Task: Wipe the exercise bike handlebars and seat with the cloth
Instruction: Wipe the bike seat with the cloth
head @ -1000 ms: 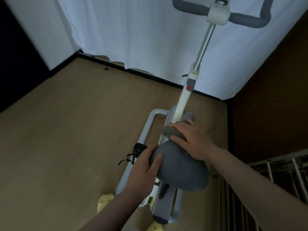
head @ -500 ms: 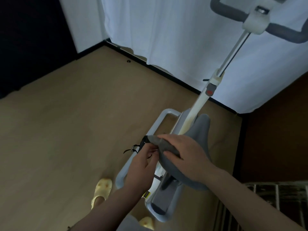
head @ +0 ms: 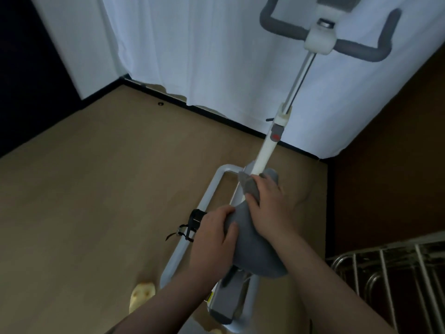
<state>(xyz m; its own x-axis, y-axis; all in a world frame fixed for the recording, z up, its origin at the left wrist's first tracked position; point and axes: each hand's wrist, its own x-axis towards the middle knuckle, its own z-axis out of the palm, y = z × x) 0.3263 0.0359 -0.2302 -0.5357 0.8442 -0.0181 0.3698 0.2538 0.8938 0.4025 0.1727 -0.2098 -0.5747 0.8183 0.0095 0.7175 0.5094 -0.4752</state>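
— Now, cloth (head: 250,188)?
— Sitting up at the seat (head: 255,242) nose now, right hand (head: 269,208) fingers pressing it down; half a second back it was bunching at the left flank.
— Left hand (head: 212,235)?
— Gripping the seat's left edge, steadying. Handlebars (head: 361,48) well apart, untouched.

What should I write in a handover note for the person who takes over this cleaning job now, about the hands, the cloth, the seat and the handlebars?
Left hand: grips the left edge of the grey seat, steadying it.
Right hand: presses the grey cloth onto the narrow front end of the seat, near the white post.
Handlebars: up at the top of the post, no hand or cloth on them.
Done: seat wiping is under way; how much of it is covered cannot be told.
Left: finish the seat; whether the handlebars are already wiped cannot be told from this view, so check them.
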